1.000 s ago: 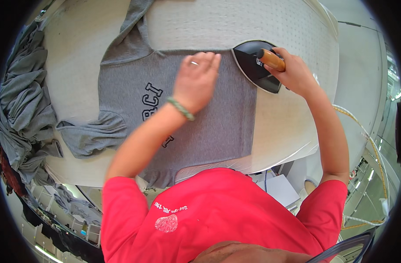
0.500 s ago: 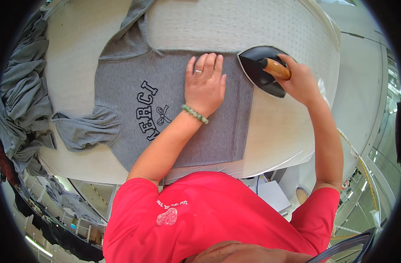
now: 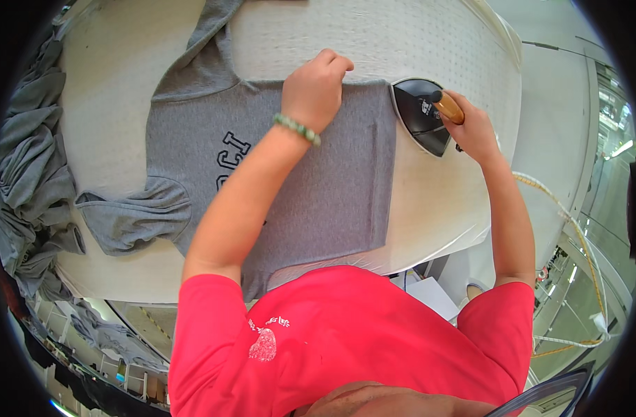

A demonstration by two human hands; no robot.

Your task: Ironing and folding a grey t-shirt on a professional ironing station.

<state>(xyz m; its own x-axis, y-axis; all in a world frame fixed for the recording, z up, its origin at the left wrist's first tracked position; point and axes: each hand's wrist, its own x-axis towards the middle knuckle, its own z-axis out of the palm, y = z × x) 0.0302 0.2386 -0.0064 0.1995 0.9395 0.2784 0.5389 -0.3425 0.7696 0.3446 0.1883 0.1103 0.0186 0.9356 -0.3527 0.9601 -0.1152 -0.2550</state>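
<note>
A grey sweatshirt (image 3: 332, 181) with dark lettering and a bow lies spread on the pale padded ironing table (image 3: 436, 215). My left hand (image 3: 315, 90), with a green bead bracelet (image 3: 297, 129) at its wrist, is closed over the far edge of the garment. Its fingertips curl out of sight, so whether they pinch cloth is hidden. Wrapped round the wooden handle of a black iron (image 3: 416, 118) is my right hand (image 3: 474, 132). The iron rests on the table cover, just right of the sweatshirt's hem. My left forearm covers part of the lettering.
Along the left side lies a heap of crumpled grey garments (image 3: 36, 153). A yellow-and-white cord (image 3: 575, 226) hangs in loops at the right, beyond the table's edge. Below the near edge sits a white box-like thing (image 3: 432, 304).
My left hand has gone from lying flat on the sweatshirt to closed at its far edge, slightly up and left. The iron has shifted slightly right, away from the hem.
</note>
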